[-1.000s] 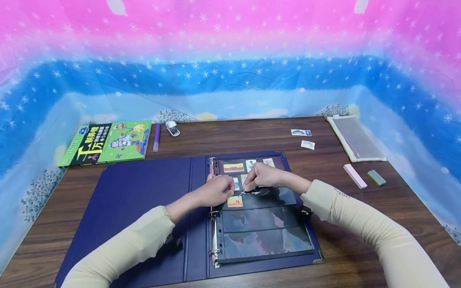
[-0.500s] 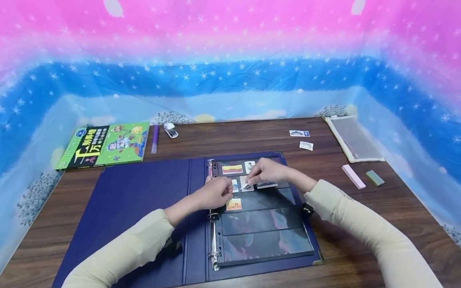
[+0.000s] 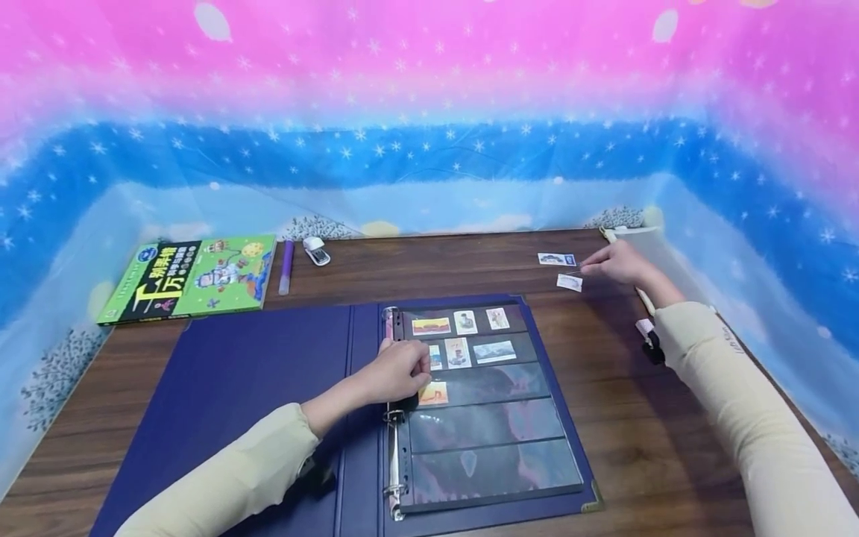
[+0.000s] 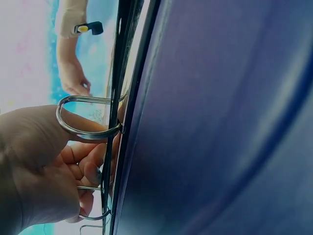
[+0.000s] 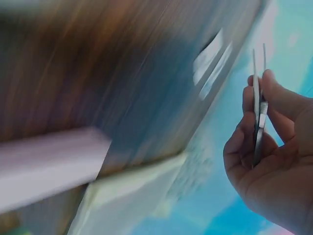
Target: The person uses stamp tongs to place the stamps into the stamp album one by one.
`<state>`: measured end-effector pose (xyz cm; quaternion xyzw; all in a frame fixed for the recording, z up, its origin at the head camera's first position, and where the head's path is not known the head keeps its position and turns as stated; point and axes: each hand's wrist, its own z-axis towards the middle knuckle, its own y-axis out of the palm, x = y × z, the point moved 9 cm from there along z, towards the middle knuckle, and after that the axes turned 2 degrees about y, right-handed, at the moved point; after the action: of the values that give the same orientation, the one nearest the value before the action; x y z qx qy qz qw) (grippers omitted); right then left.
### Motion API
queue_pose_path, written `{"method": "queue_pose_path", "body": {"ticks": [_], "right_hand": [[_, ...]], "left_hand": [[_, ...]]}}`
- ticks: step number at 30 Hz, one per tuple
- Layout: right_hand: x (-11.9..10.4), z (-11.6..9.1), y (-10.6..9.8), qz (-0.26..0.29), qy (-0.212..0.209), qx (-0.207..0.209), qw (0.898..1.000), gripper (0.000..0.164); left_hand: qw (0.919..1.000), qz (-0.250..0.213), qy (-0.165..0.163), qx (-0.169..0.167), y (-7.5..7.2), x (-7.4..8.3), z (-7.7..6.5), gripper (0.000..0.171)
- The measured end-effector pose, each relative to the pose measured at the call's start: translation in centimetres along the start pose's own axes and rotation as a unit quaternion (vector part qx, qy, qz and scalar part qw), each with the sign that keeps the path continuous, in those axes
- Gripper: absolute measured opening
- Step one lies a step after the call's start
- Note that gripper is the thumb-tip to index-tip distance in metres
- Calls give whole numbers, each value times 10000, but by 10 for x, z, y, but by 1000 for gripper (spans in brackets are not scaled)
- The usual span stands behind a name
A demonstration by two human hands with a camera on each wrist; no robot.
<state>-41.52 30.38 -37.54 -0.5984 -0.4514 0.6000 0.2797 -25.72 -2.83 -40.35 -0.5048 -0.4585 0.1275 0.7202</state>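
Note:
A dark blue stamp album lies spread on the table, its black page on the right side. Stamps sit in the page's upper strips, among them a landscape stamp and an orange stamp. My left hand rests on the page beside the metal rings, fingers loosely curled and holding nothing visible. My right hand holds metal tweezers, tips apart with nothing between them. Those tips are near two loose stamps, a wide one and a smaller one.
At the back left lie a green book, a purple marker and a small white-and-black object. A mesh pouch at the right is partly behind my right arm, near a pink block. Patterned cloth surrounds the table.
My right hand has left the album page and moved right and back to the loose stamps. The landscape stamp now lies flat in the second strip. My left hand stays by the rings.

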Motion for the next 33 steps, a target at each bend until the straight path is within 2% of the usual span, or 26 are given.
{"method": "queue_pose_path", "body": {"ticks": [5,12,20,26,33], "right_hand": [[30,1,-9,-166,192,39,9997,32],[48,7,0,-169,481,-297,9983,31],[41,15,7,-395,333,-670,9964,32],[38,16,8,-281,442,-1123,9923,33],[37,13,9,-132,587,-1346,9891,34]], "left_hand": [[9999,-5,87,53,0,2,-2,13],[9995,-73,295,96,1,2,-3,15],[9997,-41,240,98,2,1,-1,15],[9997,-4,234,107,1,1,0,14],[9998,49,183,89,3,-1,-1,14]]}}
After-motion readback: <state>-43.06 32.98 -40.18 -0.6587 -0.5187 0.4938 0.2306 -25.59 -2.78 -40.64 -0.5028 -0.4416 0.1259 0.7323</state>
